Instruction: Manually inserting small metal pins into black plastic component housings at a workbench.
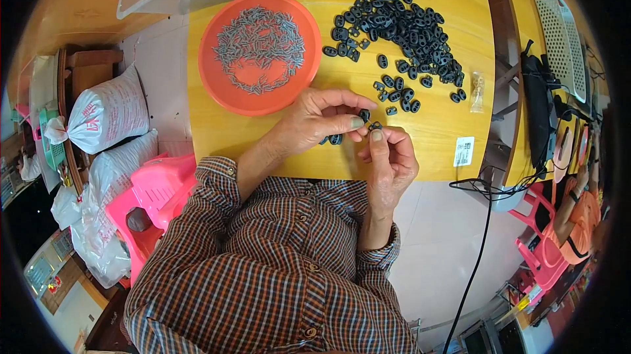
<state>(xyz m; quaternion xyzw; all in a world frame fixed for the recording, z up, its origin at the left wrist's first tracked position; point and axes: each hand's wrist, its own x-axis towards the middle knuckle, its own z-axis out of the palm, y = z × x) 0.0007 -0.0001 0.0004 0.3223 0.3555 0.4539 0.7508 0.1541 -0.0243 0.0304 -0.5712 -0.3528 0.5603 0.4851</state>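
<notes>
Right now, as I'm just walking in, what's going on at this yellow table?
A person is handling small parts at the yellow table. The left hand pinches a black part, and the right hand holds a small dark piece close by; whether they touch is unclear. An orange-red plate of grey pieces sits to the left, a black pile ahead to the right.
</notes>
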